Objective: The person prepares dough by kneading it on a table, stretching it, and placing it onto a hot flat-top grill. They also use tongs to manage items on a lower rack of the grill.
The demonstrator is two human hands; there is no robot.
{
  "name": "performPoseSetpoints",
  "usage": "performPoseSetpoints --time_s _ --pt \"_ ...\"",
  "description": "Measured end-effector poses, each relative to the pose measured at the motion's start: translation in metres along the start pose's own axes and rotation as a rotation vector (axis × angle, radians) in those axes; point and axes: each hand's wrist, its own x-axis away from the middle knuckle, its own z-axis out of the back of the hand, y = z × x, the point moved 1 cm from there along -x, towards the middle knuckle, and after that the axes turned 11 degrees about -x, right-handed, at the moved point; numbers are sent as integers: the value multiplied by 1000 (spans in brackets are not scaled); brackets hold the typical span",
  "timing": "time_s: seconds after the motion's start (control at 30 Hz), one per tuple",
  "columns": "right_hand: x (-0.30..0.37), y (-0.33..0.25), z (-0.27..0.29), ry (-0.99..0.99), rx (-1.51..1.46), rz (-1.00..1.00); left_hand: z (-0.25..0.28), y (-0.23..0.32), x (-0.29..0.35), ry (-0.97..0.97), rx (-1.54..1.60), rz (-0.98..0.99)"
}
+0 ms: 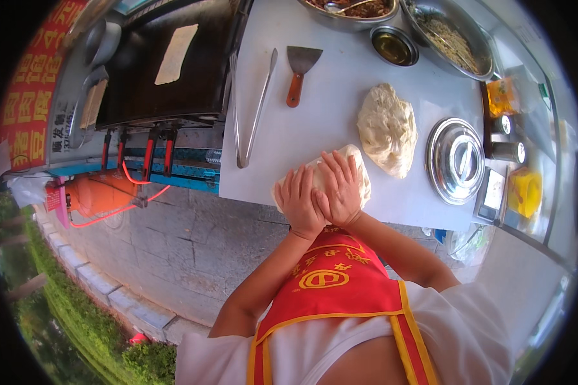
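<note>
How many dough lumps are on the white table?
2. One dough lump is under the left hand and right hand, partly covered; the other dough lump sits beyond them, left of the silver lid.

the camera is worn on the head, the left one of two side by side, and it looks steeply down and forward. the red apron and the white shirt of the wearer are nearest to it, at the lower edge. the left hand and the right hand lie near the middle of the view, a little farther from the lens. beyond them the white table spreads toward the top, with the griddle at upper left. the paving lies deeper below. the view is wide, so straight edges bend toward its dark round rim.
</note>
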Motion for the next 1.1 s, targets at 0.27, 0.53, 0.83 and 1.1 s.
performPoseSetpoints --time_s 0.27,0.53,0.83,1.1 --pt "-73 36 -22 9 157 -30 -35 -35 -70 -87 -56 4" --pt "-113 55 -29 8 192 -142 -50 -41 -115 -214 -13 63" --pt "-105 31 3 -213 460 -278 -39 -28 -180 -538 46 -215" --pt "-30 -14 10 251 126 -249 4 -24 -46 -179 52 -346"
